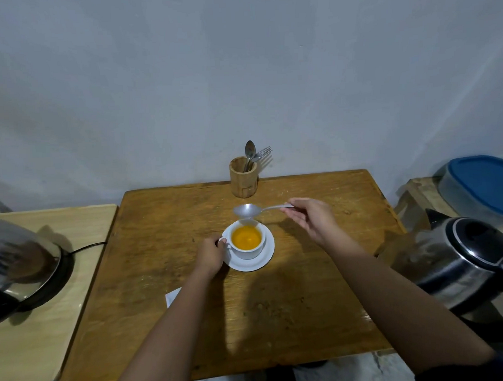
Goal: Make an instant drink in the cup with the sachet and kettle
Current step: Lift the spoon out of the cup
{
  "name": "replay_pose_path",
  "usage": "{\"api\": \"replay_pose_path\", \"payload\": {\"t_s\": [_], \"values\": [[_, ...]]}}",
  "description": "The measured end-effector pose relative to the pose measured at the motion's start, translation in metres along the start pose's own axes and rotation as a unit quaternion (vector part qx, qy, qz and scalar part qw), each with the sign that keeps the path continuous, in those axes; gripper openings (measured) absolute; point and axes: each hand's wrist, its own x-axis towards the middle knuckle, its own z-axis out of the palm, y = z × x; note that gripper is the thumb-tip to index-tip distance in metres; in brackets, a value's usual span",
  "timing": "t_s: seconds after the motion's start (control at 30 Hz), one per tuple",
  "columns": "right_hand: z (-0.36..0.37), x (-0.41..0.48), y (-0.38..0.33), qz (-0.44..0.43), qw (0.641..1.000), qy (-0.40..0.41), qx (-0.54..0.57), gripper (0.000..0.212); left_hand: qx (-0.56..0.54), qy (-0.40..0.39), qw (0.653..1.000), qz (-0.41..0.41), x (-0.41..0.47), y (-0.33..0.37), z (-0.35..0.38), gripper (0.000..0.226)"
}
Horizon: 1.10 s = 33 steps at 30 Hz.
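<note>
A white cup (249,251) holding orange liquid stands on a white saucer (263,261) in the middle of the wooden table (307,303). My left hand (210,254) grips the cup's handle. My right hand (310,218) holds a metal spoon (247,210) by its handle, the bowl hovering just above the cup's far rim. A steel kettle (461,267) with a black lid and handle stands at the right edge. A white sachet corner (172,296) peeks out beside my left forearm.
A wooden holder (243,180) with a spoon and fork stands at the table's far edge by the wall. On the pale side table to the left sits a kettle base (46,271) with a cord. A blue-lidded container (486,184) is at the far right.
</note>
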Motion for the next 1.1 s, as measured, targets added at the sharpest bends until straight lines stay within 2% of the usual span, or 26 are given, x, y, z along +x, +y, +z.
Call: {"api": "replay_pose_path", "payload": {"t_s": [0.1, 0.17, 0.4, 0.5, 0.57, 0.63, 0.7, 0.77, 0.9, 1.1], "values": [[-0.023, 0.007, 0.011, 0.025, 0.991, 0.021, 0.133, 0.012, -0.007, 0.006, 1.0, 0.002, -0.003, 0.001, 0.001, 0.03], [-0.039, 0.006, 0.024, 0.029, 0.984, 0.042, 0.172, 0.011, -0.012, 0.008, 1.0, -0.001, -0.003, 0.0, 0.002, 0.031], [-0.07, 0.002, 0.066, 0.039, 0.984, 0.133, 0.113, 0.014, -0.053, 0.005, 0.998, -0.017, -0.001, -0.005, 0.003, 0.031], [-0.075, 0.008, 0.08, 0.049, 0.98, 0.164, 0.098, 0.025, -0.073, 0.002, 0.997, -0.007, -0.001, -0.008, 0.002, 0.03], [-0.077, 0.009, 0.088, 0.054, 0.985, 0.158, 0.039, 0.024, -0.073, 0.003, 0.997, -0.001, -0.003, -0.007, 0.002, 0.029], [-0.077, 0.01, 0.094, 0.057, 0.978, 0.148, -0.136, 0.019, -0.068, 0.006, 0.998, 0.0, -0.003, -0.007, 0.001, 0.029], [-0.075, 0.009, 0.098, 0.054, 0.94, 0.14, -0.305, 0.02, -0.062, 0.013, 0.998, 0.004, -0.005, -0.009, 0.002, 0.029], [-0.071, 0.008, 0.101, 0.041, 0.912, 0.114, -0.392, 0.02, -0.054, 0.027, 0.998, 0.008, -0.007, -0.01, 0.003, 0.029], [-0.063, 0.004, 0.105, 0.002, 0.876, 0.076, -0.476, 0.018, -0.047, 0.067, 0.997, 0.012, -0.014, -0.006, 0.006, 0.029], [-0.058, 0.005, 0.107, -0.034, 0.856, 0.064, -0.511, 0.012, -0.053, 0.084, 0.995, 0.009, -0.016, -0.004, 0.008, 0.028]]}}
